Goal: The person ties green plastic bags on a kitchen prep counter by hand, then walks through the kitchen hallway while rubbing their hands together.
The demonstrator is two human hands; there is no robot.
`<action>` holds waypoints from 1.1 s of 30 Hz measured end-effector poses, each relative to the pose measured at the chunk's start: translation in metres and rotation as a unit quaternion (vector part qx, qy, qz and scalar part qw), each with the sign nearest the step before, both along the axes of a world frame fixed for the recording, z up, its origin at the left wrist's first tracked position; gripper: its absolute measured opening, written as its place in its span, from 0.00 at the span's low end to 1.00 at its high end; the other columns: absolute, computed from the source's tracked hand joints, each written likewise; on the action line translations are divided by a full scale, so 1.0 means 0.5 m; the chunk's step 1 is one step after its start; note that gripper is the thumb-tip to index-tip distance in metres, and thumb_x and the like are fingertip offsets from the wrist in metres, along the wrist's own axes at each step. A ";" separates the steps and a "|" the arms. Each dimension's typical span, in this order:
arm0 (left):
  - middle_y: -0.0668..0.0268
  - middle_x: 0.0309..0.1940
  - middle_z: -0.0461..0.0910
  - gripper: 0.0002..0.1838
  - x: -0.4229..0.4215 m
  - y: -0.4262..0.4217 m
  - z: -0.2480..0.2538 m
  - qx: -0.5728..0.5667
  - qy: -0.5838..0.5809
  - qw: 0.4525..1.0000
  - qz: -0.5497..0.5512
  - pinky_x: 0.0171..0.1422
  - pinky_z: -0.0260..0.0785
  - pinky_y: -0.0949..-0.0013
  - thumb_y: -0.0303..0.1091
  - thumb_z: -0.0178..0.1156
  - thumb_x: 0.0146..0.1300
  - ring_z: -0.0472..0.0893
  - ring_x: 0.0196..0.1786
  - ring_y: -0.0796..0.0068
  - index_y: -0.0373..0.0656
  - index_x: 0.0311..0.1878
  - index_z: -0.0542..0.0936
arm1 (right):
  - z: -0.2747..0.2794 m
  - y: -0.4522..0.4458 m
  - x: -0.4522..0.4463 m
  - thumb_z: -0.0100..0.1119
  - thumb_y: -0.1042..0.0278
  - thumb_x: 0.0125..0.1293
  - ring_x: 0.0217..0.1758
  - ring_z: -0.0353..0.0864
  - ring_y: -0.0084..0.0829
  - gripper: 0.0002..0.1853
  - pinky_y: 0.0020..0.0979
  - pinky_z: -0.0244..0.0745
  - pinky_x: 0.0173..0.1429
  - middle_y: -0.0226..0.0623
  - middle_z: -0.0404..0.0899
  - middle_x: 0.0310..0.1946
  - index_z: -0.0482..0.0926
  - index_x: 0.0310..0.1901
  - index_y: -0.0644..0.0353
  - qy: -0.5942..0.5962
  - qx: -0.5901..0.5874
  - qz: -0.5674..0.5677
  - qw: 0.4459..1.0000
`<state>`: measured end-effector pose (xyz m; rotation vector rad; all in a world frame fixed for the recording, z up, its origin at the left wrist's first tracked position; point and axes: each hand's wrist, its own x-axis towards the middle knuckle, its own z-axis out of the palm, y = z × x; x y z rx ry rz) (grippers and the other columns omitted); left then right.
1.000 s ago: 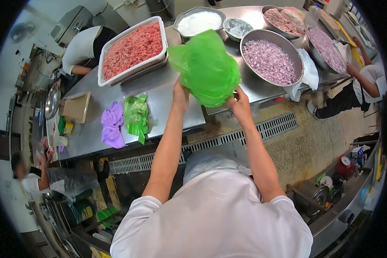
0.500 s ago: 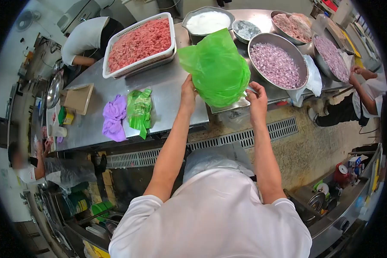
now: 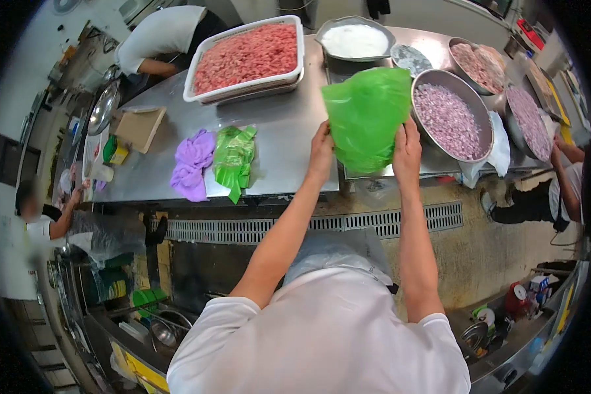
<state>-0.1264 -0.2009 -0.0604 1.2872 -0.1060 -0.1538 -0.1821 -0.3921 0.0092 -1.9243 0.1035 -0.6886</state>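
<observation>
A bright green plastic bag [image 3: 368, 118] is held up in front of me, over the front edge of the steel table. At its left side my left hand [image 3: 321, 156] is closed on it, the fingertips partly behind the plastic. My right hand [image 3: 407, 150] grips the opposite side. Whether anything is inside the bag, I cannot tell. Just right of it stands a steel bowl of chopped purple onion [image 3: 443, 118]. Behind it is a basin of white powdery stuff [image 3: 355, 41]. More green bags [image 3: 235, 157] lie flat on the table to the left.
On the steel table [image 3: 279, 141] are a white basket of ground meat [image 3: 249, 59], a purple cloth [image 3: 192, 164] and a bowl of pale meat [image 3: 474, 69]. One co-worker [image 3: 157, 39] bends over at the back left; others stand at the far left and right. A floor drain [image 3: 243, 231] runs below.
The whole view has shifted, so the table sits further right. Both hands still hold the green bag, whose top has straightened, and my right hand now lies flatter against its side.
</observation>
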 end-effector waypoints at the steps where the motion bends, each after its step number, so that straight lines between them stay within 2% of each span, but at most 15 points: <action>1: 0.65 0.61 0.76 0.26 -0.003 -0.001 0.008 0.006 -0.009 1.000 -0.002 0.60 0.69 0.67 0.39 0.52 0.71 0.77 0.58 0.72 0.41 0.70 0.70 | -0.018 -0.004 0.006 0.47 0.62 0.78 0.73 0.66 0.42 0.23 0.39 0.57 0.76 0.48 0.68 0.70 0.68 0.70 0.60 0.030 0.072 0.040 0.996; 4: 0.60 0.59 0.77 0.26 -0.041 0.002 0.046 -0.005 -0.040 0.999 0.035 0.59 0.70 0.67 0.30 0.55 0.66 0.76 0.57 0.73 0.36 0.67 0.71 | -0.031 -0.004 -0.007 0.47 0.62 0.79 0.74 0.66 0.41 0.25 0.38 0.59 0.75 0.47 0.69 0.70 0.65 0.72 0.63 -0.004 0.133 -0.009 0.991; 7: 0.59 0.60 0.77 0.25 -0.072 0.011 0.054 0.048 -0.082 0.984 0.149 0.60 0.70 0.68 0.28 0.56 0.66 0.77 0.55 0.72 0.36 0.66 0.72 | -0.101 -0.031 -0.010 0.47 0.59 0.79 0.70 0.69 0.37 0.25 0.37 0.63 0.73 0.44 0.70 0.68 0.64 0.71 0.65 -0.020 0.231 -0.049 0.971; 8: 0.59 0.60 0.76 0.24 -0.077 0.020 0.049 0.050 -0.066 0.986 0.143 0.60 0.69 0.68 0.31 0.56 0.67 0.77 0.56 0.71 0.37 0.66 0.72 | -0.122 -0.040 -0.009 0.47 0.58 0.79 0.69 0.71 0.36 0.26 0.37 0.64 0.72 0.43 0.71 0.67 0.64 0.70 0.66 -0.027 0.274 -0.059 0.960; 10: 0.59 0.60 0.75 0.24 -0.090 0.041 0.013 0.055 -0.030 0.990 0.130 0.60 0.68 0.68 0.37 0.57 0.68 0.77 0.58 0.68 0.39 0.65 0.72 | -0.145 -0.046 -0.032 0.49 0.58 0.78 0.66 0.74 0.35 0.26 0.35 0.68 0.68 0.45 0.73 0.65 0.65 0.69 0.66 0.036 0.272 -0.096 0.957; 11: 0.59 0.58 0.77 0.21 -0.095 0.050 -0.007 0.064 -0.034 0.989 0.125 0.60 0.69 0.68 0.36 0.58 0.69 0.78 0.58 0.69 0.38 0.63 0.74 | -0.157 -0.046 -0.047 0.49 0.58 0.78 0.65 0.75 0.35 0.26 0.34 0.70 0.66 0.46 0.74 0.64 0.65 0.69 0.66 0.068 0.271 -0.114 0.953; 14: 0.61 0.53 0.81 0.15 -0.102 0.071 -0.072 0.116 -0.026 0.986 0.118 0.59 0.71 0.69 0.31 0.57 0.69 0.80 0.55 0.70 0.37 0.57 0.76 | -0.214 -0.032 -0.082 0.51 0.56 0.77 0.57 0.79 0.31 0.25 0.30 0.75 0.55 0.44 0.76 0.60 0.67 0.66 0.66 0.076 0.321 -0.076 0.941; 15: 0.62 0.50 0.81 0.13 -0.109 0.077 -0.071 0.117 -0.011 0.986 0.119 0.58 0.72 0.69 0.29 0.57 0.70 0.81 0.53 0.71 0.37 0.55 0.77 | -0.221 -0.020 -0.093 0.51 0.56 0.78 0.46 0.81 0.27 0.23 0.27 0.75 0.45 0.41 0.80 0.51 0.70 0.63 0.66 0.084 0.306 -0.081 0.945; 17: 0.64 0.45 0.83 0.09 -0.130 0.084 -0.067 0.119 0.021 0.986 0.118 0.56 0.73 0.70 0.26 0.56 0.70 0.82 0.50 0.73 0.37 0.51 0.78 | -0.228 0.002 -0.126 0.51 0.56 0.78 0.38 0.80 0.24 0.21 0.26 0.74 0.42 0.38 0.81 0.44 0.72 0.60 0.66 0.131 0.316 -0.038 0.939; 20: 0.64 0.42 0.83 0.08 -0.160 0.088 -0.092 0.159 0.011 0.983 0.096 0.54 0.73 0.70 0.27 0.56 0.70 0.82 0.47 0.76 0.36 0.48 0.79 | -0.235 0.044 -0.166 0.51 0.57 0.78 0.29 0.75 0.20 0.19 0.26 0.72 0.35 0.32 0.80 0.31 0.77 0.54 0.66 0.182 0.295 0.038 0.937; 24: 0.64 0.40 0.83 0.08 -0.212 0.074 -0.057 0.172 0.065 0.981 0.067 0.54 0.74 0.71 0.25 0.56 0.68 0.82 0.45 0.77 0.36 0.48 0.79 | -0.235 0.119 -0.201 0.53 0.60 0.77 0.27 0.73 0.18 0.16 0.24 0.71 0.32 0.31 0.80 0.30 0.78 0.51 0.66 0.233 0.322 0.114 0.910; 26: 0.64 0.40 0.83 0.08 -0.230 0.066 -0.072 0.112 0.039 0.991 0.062 0.52 0.74 0.71 0.24 0.55 0.68 0.82 0.44 0.77 0.36 0.48 0.79 | -0.225 0.151 -0.210 0.53 0.62 0.77 0.27 0.73 0.18 0.14 0.23 0.71 0.31 0.31 0.80 0.30 0.78 0.51 0.65 0.255 0.318 0.141 0.902; 27: 0.64 0.40 0.84 0.09 -0.238 0.070 -0.063 0.132 0.011 0.990 0.045 0.48 0.75 0.71 0.25 0.55 0.69 0.81 0.42 0.77 0.35 0.49 0.79 | -0.215 0.164 -0.221 0.54 0.62 0.76 0.27 0.73 0.18 0.14 0.23 0.71 0.31 0.31 0.80 0.30 0.78 0.51 0.65 0.270 0.314 0.149 0.898; 31: 0.61 0.40 0.84 0.10 -0.284 0.092 -0.007 0.176 0.006 0.984 -0.009 0.42 0.75 0.72 0.27 0.55 0.71 0.81 0.40 0.79 0.32 0.50 0.79 | -0.183 0.208 -0.248 0.54 0.65 0.76 0.27 0.73 0.18 0.12 0.22 0.71 0.32 0.31 0.80 0.31 0.79 0.51 0.64 0.260 0.322 0.174 0.893; 33: 0.61 0.41 0.84 0.10 -0.296 0.112 -0.002 0.156 -0.003 0.988 0.000 0.44 0.76 0.72 0.27 0.55 0.71 0.82 0.41 0.79 0.32 0.50 0.79 | -0.161 0.225 -0.256 0.53 0.67 0.75 0.28 0.74 0.18 0.11 0.22 0.71 0.33 0.31 0.81 0.32 0.79 0.52 0.64 0.256 0.333 0.174 0.891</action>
